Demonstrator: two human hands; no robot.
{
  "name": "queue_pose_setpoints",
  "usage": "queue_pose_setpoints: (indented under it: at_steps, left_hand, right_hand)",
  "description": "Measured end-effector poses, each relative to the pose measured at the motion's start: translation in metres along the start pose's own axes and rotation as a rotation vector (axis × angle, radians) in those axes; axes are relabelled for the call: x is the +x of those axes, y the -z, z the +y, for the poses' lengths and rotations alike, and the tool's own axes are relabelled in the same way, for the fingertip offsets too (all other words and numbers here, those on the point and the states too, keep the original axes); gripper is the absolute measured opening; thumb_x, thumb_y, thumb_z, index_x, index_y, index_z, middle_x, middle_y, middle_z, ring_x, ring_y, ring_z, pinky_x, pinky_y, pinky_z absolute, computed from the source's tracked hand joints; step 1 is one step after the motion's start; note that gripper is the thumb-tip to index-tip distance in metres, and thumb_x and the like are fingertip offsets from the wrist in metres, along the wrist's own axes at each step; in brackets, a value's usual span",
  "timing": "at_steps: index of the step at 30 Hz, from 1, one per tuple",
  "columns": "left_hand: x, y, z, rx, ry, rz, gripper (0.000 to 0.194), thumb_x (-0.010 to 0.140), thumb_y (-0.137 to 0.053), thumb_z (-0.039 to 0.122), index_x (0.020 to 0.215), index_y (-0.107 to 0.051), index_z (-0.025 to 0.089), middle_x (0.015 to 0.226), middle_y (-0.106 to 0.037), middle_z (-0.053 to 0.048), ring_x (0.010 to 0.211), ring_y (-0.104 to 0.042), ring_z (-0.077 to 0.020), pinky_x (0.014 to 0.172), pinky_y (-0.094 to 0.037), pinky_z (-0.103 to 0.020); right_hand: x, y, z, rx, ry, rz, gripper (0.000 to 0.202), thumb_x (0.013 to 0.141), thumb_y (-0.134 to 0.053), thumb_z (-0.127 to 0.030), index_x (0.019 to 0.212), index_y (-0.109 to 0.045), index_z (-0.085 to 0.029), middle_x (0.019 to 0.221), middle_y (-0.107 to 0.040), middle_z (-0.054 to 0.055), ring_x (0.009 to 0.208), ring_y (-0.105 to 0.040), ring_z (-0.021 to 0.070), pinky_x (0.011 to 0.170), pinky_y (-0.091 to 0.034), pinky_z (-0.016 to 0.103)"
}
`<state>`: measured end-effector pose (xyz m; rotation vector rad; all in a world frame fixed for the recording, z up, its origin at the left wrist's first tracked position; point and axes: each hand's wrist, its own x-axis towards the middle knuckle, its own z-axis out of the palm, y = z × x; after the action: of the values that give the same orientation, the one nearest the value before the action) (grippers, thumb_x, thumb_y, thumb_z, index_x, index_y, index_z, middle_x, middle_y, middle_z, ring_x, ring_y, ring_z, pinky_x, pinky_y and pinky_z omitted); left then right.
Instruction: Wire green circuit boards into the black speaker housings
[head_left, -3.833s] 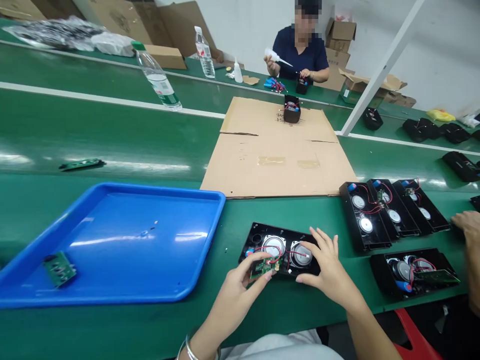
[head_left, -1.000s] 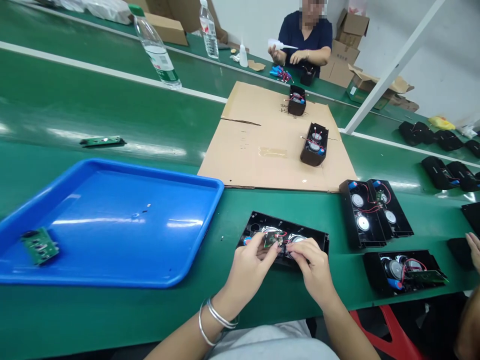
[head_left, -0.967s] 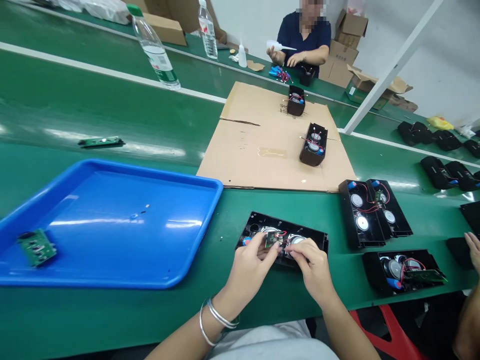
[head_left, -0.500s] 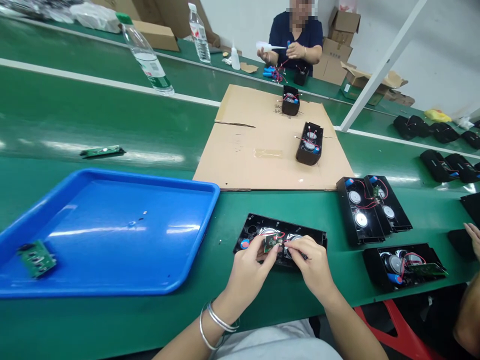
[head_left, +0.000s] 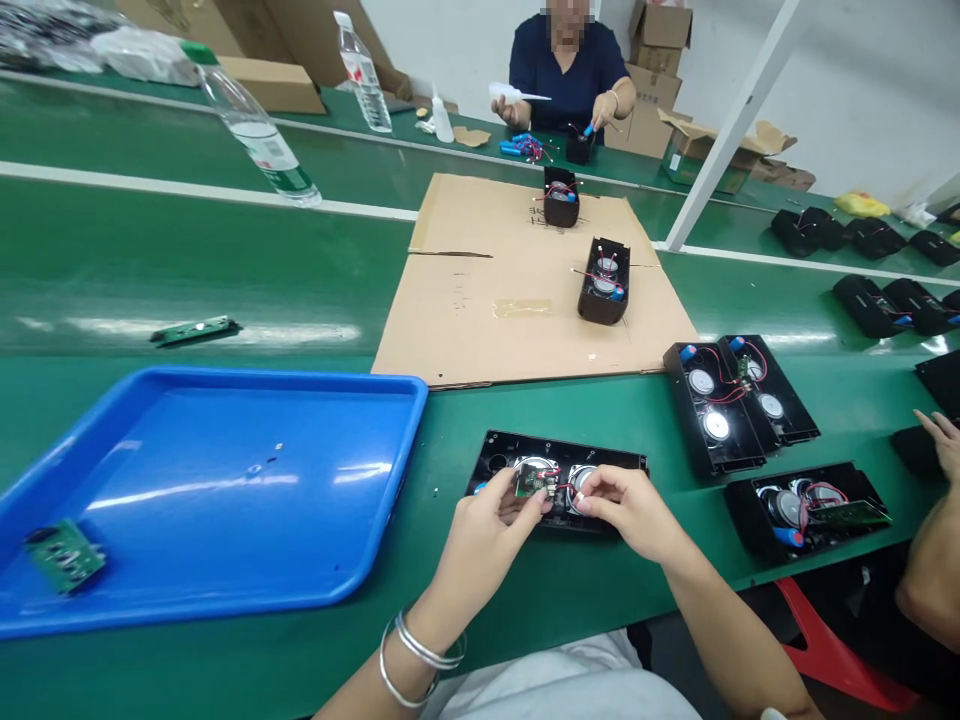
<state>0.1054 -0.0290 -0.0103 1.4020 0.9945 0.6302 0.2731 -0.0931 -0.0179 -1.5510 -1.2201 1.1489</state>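
Note:
In the head view, my left hand (head_left: 480, 535) pinches a small green circuit board (head_left: 528, 481) between thumb and fingers. Under the board lies an open black speaker housing (head_left: 517, 447) with two round speakers and a blue battery, the latter mostly covered by my left hand. My right hand (head_left: 634, 508) is closed in a pinch just right of the board, over the right-hand speaker (head_left: 580, 482). Between its fingertips is a thin red wire (head_left: 566, 487) that runs to the board; the wire's very end is hidden by the fingers.
A blue tray (head_left: 247, 590) with one circuit board (head_left: 66, 556) is at left. Another board (head_left: 195, 331) lies behind it. Cardboard (head_left: 450, 330) carries two speaker housings. More housings (head_left: 810, 510) stand at right, near a co-worker's hand (head_left: 941, 440). Another person (head_left: 570, 70) sits opposite.
My right hand has drawn slightly away from the board, and more red wire shows between them. The person opposite has lowered a blue battery to a housing. The view has shifted a little.

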Motion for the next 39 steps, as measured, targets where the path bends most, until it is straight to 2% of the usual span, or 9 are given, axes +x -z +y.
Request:
queue_pose_setpoints:
  at_steps: [4, 6, 14, 19, 26, 29, 33, 37, 39]
  left_hand:
    - [0.001, -0.001, 0.0, 0.062, -0.003, -0.018, 0.014, 0.074, -0.057, 0.034, 0.072, -0.054, 0.02, 0.071, -0.072, -0.003, 0.068, -0.07, -0.0231, 0.062, -0.058, -0.032]
    - [0.002, -0.001, 0.0, 0.085, -0.012, -0.025, 0.014, 0.074, -0.057, 0.033, 0.072, -0.054, 0.02, 0.071, -0.072, -0.004, 0.068, -0.07, -0.023, 0.062, -0.058, -0.033]
    - [0.004, -0.002, 0.0, 0.174, -0.033, -0.043, 0.013, 0.077, -0.053, 0.033, 0.071, -0.051, 0.021, 0.069, -0.07, -0.002, 0.065, -0.069, -0.0212, 0.061, -0.056, -0.031]
    - [0.002, -0.003, 0.002, 0.342, -0.187, -0.052, 0.009, 0.08, -0.047, 0.027, 0.08, -0.055, 0.021, 0.064, -0.067, 0.0, 0.057, -0.065, -0.0175, 0.053, -0.05, -0.026]
    - [0.005, 0.008, 0.004, 0.416, -0.284, -0.118, 0.013, 0.081, -0.045, 0.026, 0.081, -0.057, 0.021, 0.063, -0.066, 0.001, 0.05, -0.06, -0.0139, 0.047, -0.042, -0.022]
    - [0.005, 0.009, -0.001, 0.448, -0.321, -0.119, 0.014, 0.082, -0.044, 0.024, 0.084, -0.058, 0.02, 0.061, -0.064, 0.002, 0.049, -0.057, -0.0126, 0.047, -0.04, -0.021]
    - [0.006, 0.007, -0.007, 0.464, -0.339, -0.114, 0.014, 0.081, -0.046, 0.024, 0.084, -0.058, 0.019, 0.059, -0.063, 0.002, 0.048, -0.056, -0.0127, 0.047, -0.04, -0.022]
    - [0.003, 0.003, -0.004, 0.32, -0.224, -0.078, 0.011, 0.079, -0.049, 0.027, 0.081, -0.057, 0.02, 0.063, -0.066, 0.001, 0.054, -0.063, -0.0163, 0.05, -0.049, -0.024]
    - [0.001, 0.0, -0.002, 0.186, -0.133, -0.062, 0.009, 0.077, -0.05, 0.028, 0.079, -0.055, 0.021, 0.067, -0.068, 0.0, 0.061, -0.068, -0.0187, 0.054, -0.053, -0.026]
  right_hand:
    - [0.001, -0.012, -0.002, -0.489, 0.39, 0.12, 0.016, 0.087, -0.051, -0.018, 0.076, -0.062, -0.019, 0.072, -0.059, 0.003, 0.069, -0.051, 0.0152, 0.063, -0.045, 0.028]
    - [0.002, -0.016, 0.0, -0.616, 0.485, 0.152, 0.019, 0.089, -0.047, -0.017, 0.079, -0.063, -0.018, 0.075, -0.06, 0.005, 0.07, -0.05, 0.0162, 0.062, -0.045, 0.028]
    - [0.003, -0.02, 0.0, -0.888, 0.51, 0.145, 0.025, 0.091, -0.043, -0.015, 0.075, -0.062, -0.017, 0.074, -0.059, 0.005, 0.068, -0.048, 0.0157, 0.058, -0.042, 0.026]
    - [0.005, -0.02, -0.002, -1.101, 0.563, 0.113, 0.03, 0.091, -0.043, -0.013, 0.065, -0.056, -0.018, 0.066, -0.055, 0.004, 0.062, -0.045, 0.016, 0.052, -0.035, 0.028]
    - [0.011, -0.02, 0.001, -0.801, 0.468, 0.175, 0.003, 0.083, -0.059, -0.017, 0.081, -0.056, -0.017, 0.073, -0.058, 0.003, 0.067, -0.054, 0.0159, 0.059, -0.044, 0.026]
    - [0.012, -0.018, 0.001, -0.657, 0.428, 0.185, 0.017, 0.077, -0.065, -0.011, 0.091, -0.057, -0.015, 0.072, -0.057, 0.001, 0.062, -0.054, 0.0145, 0.055, -0.045, 0.024]
    - [0.015, -0.019, 0.001, -0.655, 0.442, 0.152, 0.014, 0.076, -0.065, -0.009, 0.088, -0.061, -0.016, 0.073, -0.058, 0.002, 0.065, -0.056, 0.0156, 0.057, -0.047, 0.025]
    - [0.015, -0.016, -0.002, -0.68, 0.426, 0.139, 0.015, 0.075, -0.067, -0.01, 0.087, -0.061, -0.016, 0.074, -0.06, 0.003, 0.068, -0.057, 0.0162, 0.061, -0.049, 0.026]
    - [0.012, -0.009, -0.007, -0.722, 0.421, 0.094, 0.031, 0.069, -0.074, -0.016, 0.097, -0.06, -0.015, 0.088, -0.062, 0.007, 0.083, -0.057, 0.0198, 0.072, -0.051, 0.031]
